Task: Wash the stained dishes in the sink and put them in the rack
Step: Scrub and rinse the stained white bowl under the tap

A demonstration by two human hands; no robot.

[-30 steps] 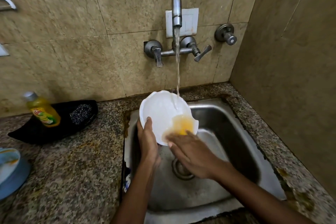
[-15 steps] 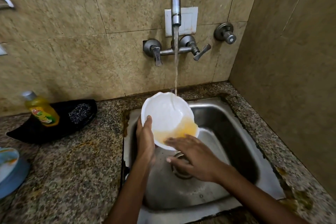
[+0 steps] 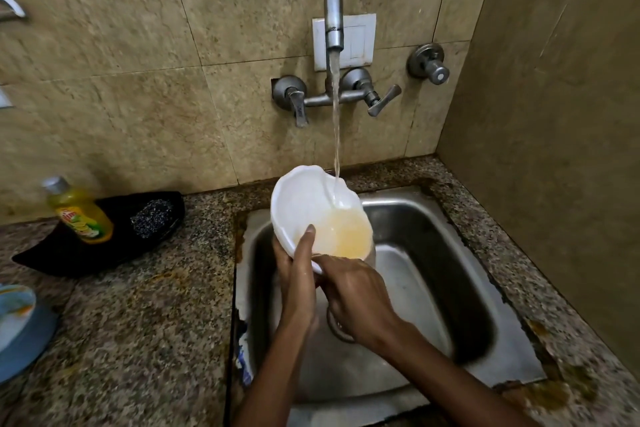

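Both hands (image 3: 325, 284) hold bowl (image 3: 311, 204) under running tap (image 3: 333, 10).

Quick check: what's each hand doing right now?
Left hand: holds the white bowl by its rim, thumb inside.
Right hand: at the bowl's near edge; grip cannot be told.

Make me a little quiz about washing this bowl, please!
1. True or false: water from the tap falls into the white bowl.
2. What colour is the water pooled in the bowl?
3. Which hand has its thumb over the bowl's rim: A the left hand, or B the right hand?

Key: 1 true. 2 yellow-orange. 3 A.
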